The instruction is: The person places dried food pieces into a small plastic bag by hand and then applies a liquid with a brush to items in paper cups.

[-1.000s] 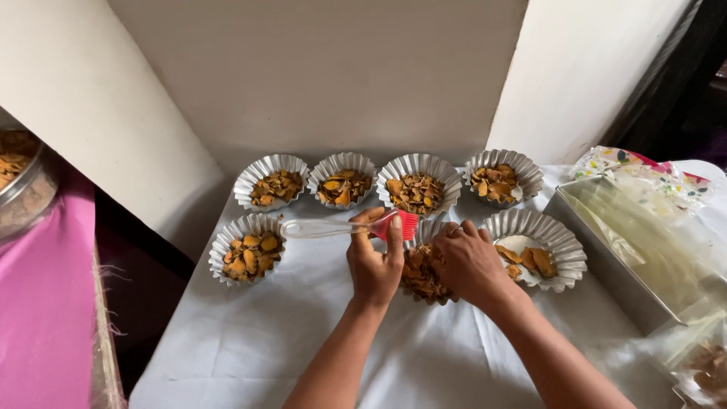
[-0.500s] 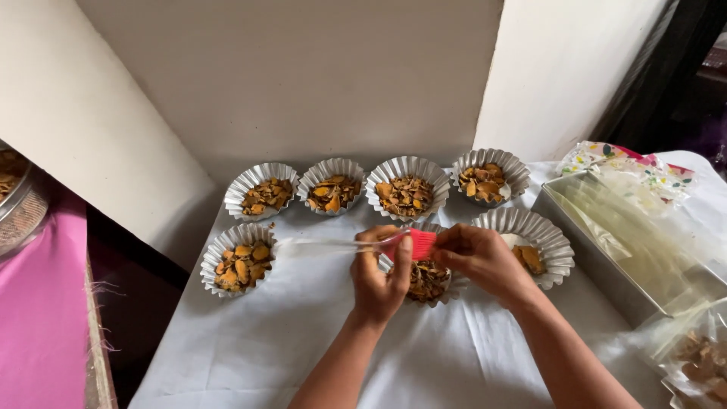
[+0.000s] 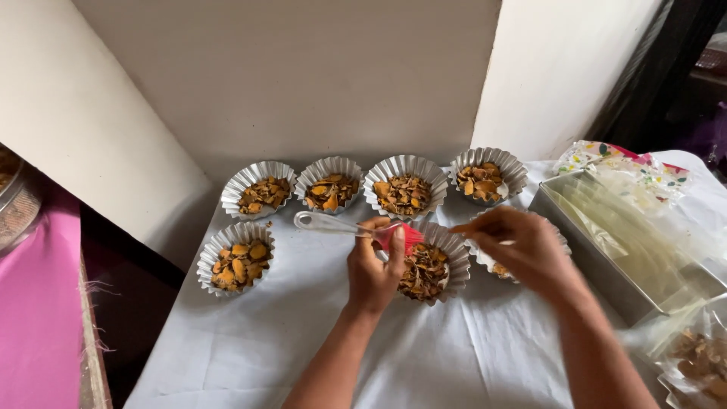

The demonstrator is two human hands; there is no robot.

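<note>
My left hand (image 3: 373, 266) grips a brush with a clear handle (image 3: 327, 223) and red bristles (image 3: 401, 235), held level over a fluted foil cup (image 3: 453, 257) of brown-orange chips. My right hand (image 3: 521, 248) hovers with pinched fingers over the foil cup to the right, mostly hiding it; I cannot tell whether it holds a chip. Four filled foil cups stand in a back row, from the leftmost cup (image 3: 258, 189) to the rightmost cup (image 3: 488, 173). Another filled cup (image 3: 235, 257) sits front left.
A white cloth (image 3: 288, 341) covers the table. A metal tray (image 3: 606, 257) with clear plastic bags stands at the right, patterned packets (image 3: 606, 155) behind it. A bag of chips (image 3: 700, 356) lies at lower right. Pink cloth (image 3: 38, 303) and a container are at the left.
My right hand moved from the middle cup rightwards to the neighbouring cup. The left hand stayed put with the brush.
</note>
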